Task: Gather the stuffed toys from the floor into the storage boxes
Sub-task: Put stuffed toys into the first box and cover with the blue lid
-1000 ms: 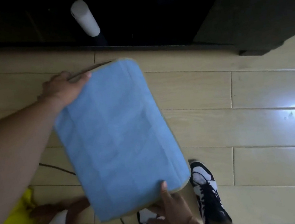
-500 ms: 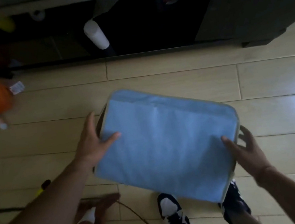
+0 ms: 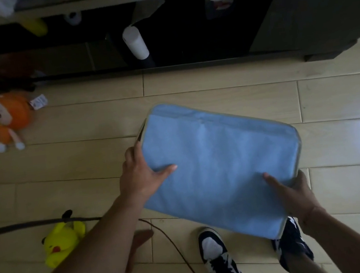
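I hold a flat, folded light-blue fabric storage box [image 3: 219,165] above the wooden floor, in front of my feet. My left hand [image 3: 142,175] grips its left edge with the thumb on the top face. My right hand [image 3: 294,192] grips its lower right corner. An orange stuffed doll [image 3: 8,119] lies on the floor at the far left. A yellow stuffed toy [image 3: 61,242] lies at the lower left beside my left arm. A brown stuffed toy [image 3: 139,239] shows only partly behind that arm.
A dark low cabinet [image 3: 307,14] runs along the back, with a white roll [image 3: 135,42] leaning in its open shelf. A thin brown cord [image 3: 177,248] and a dark cable [image 3: 15,228] cross the floor. My two black-and-white shoes [image 3: 219,260] stand under the box.
The blue box has turned from upright to lying crosswise and come lower. My right hand has shifted from its bottom edge to its right corner. The view has tilted, so more toys show.
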Tool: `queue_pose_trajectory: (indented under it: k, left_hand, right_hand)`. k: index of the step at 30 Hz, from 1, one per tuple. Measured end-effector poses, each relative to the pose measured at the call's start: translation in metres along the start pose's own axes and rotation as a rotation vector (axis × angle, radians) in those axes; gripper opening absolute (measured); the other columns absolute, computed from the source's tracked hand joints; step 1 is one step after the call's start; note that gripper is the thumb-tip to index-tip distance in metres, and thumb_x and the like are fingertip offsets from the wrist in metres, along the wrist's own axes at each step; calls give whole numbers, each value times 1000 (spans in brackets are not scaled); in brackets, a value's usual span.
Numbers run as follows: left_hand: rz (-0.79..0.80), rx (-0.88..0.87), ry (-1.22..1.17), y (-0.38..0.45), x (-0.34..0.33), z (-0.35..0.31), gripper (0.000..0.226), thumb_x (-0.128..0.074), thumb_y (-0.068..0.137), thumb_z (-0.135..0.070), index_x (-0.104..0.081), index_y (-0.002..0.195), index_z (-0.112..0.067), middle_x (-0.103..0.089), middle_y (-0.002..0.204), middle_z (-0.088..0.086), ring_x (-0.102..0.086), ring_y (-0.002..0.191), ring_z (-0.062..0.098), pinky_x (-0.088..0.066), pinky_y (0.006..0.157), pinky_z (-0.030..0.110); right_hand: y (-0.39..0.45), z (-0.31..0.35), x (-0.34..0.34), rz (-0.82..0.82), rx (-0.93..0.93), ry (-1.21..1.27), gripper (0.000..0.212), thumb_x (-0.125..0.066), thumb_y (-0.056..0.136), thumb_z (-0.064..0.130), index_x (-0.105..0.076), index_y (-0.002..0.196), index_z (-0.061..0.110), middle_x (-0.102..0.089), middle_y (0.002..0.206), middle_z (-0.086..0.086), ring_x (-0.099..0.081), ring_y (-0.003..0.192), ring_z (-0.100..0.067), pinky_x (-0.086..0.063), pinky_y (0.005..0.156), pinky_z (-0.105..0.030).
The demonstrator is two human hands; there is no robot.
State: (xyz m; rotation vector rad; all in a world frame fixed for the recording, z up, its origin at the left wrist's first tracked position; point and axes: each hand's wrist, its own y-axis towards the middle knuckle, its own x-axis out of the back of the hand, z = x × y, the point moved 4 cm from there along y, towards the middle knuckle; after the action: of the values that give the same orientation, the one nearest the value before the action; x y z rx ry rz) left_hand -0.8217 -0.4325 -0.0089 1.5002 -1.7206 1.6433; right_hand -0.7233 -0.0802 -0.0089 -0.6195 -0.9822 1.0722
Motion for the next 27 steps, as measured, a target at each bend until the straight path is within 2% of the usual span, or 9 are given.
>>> queue_pose_trajectory:
  k: [3,8,10,12,15,18,21,23,27]
  left_hand:
    - [-23,41,-27,-1,1,-5,112,-71,60,-73,-21,146,-23,-29,148,3,-38,132,29,-45,98,48]
    - [-39,-28,11,-9,10,-2,104,-68,71,-68,-13,149,-27,-31,152,2,-43,130,31,-48,94,48]
    - [-6,73,-156,-1,12,13,106,-69,72,-66,-8,152,-32,-31,156,1,-42,134,29,-46,100,50]
    - [39,257,-343,12,11,38,107,-61,66,-80,-22,151,-29,-39,153,3,-45,134,29,-42,105,48]
    - [135,406,-374,12,1,67,104,-35,63,-96,-41,143,-29,-49,146,4,-50,128,31,-43,104,49]
    - [36,375,-392,-13,-8,77,87,-43,80,-77,-28,150,-29,-31,157,5,-35,140,30,-34,111,46]
    - [-21,318,-379,-39,-13,73,88,-53,80,-71,-21,151,-32,-25,158,1,-33,141,28,-36,110,47]
    - [-8,277,-321,-50,-15,71,96,-55,74,-76,-16,150,-33,-25,157,-1,-36,139,29,-41,106,52]
    - [-83,-5,-45,-42,-6,47,111,-58,66,-82,-12,151,-26,-26,158,1,-34,140,26,-41,104,53]
  right_hand:
    - [-11,-4,-2,-43,60,-30,79,-74,81,35,-23,141,25,-52,119,-5,-56,101,-30,-50,91,-45]
    - [-15,-17,10,-154,142,-172,47,-62,88,38,-39,127,25,-60,123,-13,-60,100,-35,-51,89,-52]
    - [-14,-12,13,-128,140,-85,62,-61,87,46,-29,138,32,-49,141,-10,-57,115,-33,-48,97,-52]
    - [-5,4,18,-88,180,-29,82,-57,75,68,-17,143,44,-32,154,-5,-45,132,-28,-41,106,-53]
    - [24,54,32,-174,447,-310,93,-41,72,79,-13,149,35,-19,159,-1,-24,145,-23,-27,115,-49]
    - [46,109,14,-112,691,-729,78,-39,83,73,-24,148,33,-9,162,4,-10,148,-23,-23,113,-51]
    - [66,117,-4,-22,639,-868,84,-38,75,81,-32,145,34,-10,162,1,-12,148,-27,-23,116,-51]
    - [67,104,5,-77,522,-683,100,-40,65,84,-26,148,31,-13,160,-4,-20,145,-32,-25,116,-49]
    - [39,56,20,-169,237,-350,129,-51,50,82,-2,153,20,-6,161,-9,-17,146,-32,-21,118,-45]
